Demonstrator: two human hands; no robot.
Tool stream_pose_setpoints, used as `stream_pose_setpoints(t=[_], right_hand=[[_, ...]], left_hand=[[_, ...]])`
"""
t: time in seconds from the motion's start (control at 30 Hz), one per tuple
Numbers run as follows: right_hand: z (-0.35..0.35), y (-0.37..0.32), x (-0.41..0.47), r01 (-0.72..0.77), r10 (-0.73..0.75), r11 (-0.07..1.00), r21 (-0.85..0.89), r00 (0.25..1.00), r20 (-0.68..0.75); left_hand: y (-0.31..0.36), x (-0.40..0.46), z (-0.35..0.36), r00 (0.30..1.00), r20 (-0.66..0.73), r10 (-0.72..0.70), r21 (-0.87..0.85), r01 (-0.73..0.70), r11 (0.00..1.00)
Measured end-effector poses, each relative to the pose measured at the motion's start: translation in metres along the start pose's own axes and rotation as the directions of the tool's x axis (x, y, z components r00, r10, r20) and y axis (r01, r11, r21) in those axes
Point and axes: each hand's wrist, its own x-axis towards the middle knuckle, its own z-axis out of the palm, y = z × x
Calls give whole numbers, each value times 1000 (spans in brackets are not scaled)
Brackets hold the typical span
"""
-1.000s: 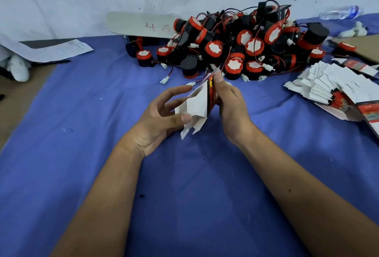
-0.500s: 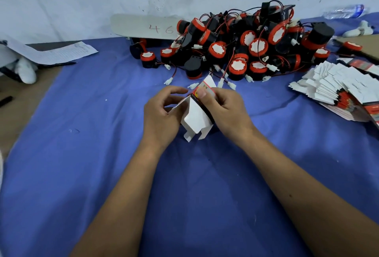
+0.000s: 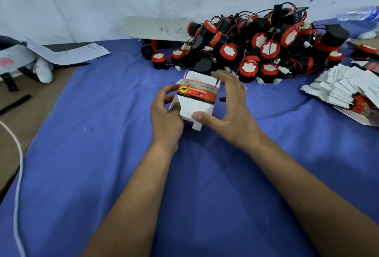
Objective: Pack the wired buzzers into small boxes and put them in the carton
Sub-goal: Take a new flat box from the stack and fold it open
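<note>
The left hand (image 3: pixel 166 113) and the right hand (image 3: pixel 229 111) both held one small box (image 3: pixel 195 98) above the blue cloth (image 3: pixel 102 154) on the table. The left hand's fingers curled round the box's left edge; the right hand cupped its right side, thumb pressed on the white lower face and fingers reaching over the far corner. The box was white with a red and black printed band across its middle, opened into shape, its far end open and a flap hanging at its near end.

Just beyond the box lay a heap of wired buzzers (image 3: pixel 256 47), black with red rims and white faces, their thin red and black wires tangled together. To the right sat a fanned stack of flat boxes (image 3: pixel 348 88). Behind the heap a pale board (image 3: pixel 155 29) marked "46" lay against the wall. At far left a printed sheet (image 3: pixel 69 53) rested over a white object, and a white cord (image 3: pixel 18 174) ran along the cloth's left edge.
</note>
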Motion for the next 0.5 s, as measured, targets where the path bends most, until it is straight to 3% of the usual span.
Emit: stream_pose_setpoints(t=[0.13,0.23,0.4,0.5], right_hand=[[4,4,0,-18,1,983,181,996,94],[4,8,1,-23,-2,981,195,992,128],[-1,10,3,98,-104,991,95,993,57],[-2,12,3,152,-152,988,9,985,76]], left_hand=[[4,-4,8,997,-50,-54,-184,44,982],[7,-7,15,994,-22,-111,-266,101,959],[6,-7,16,993,72,-97,-215,110,970],[6,-7,10,985,172,-20,-79,34,996]])
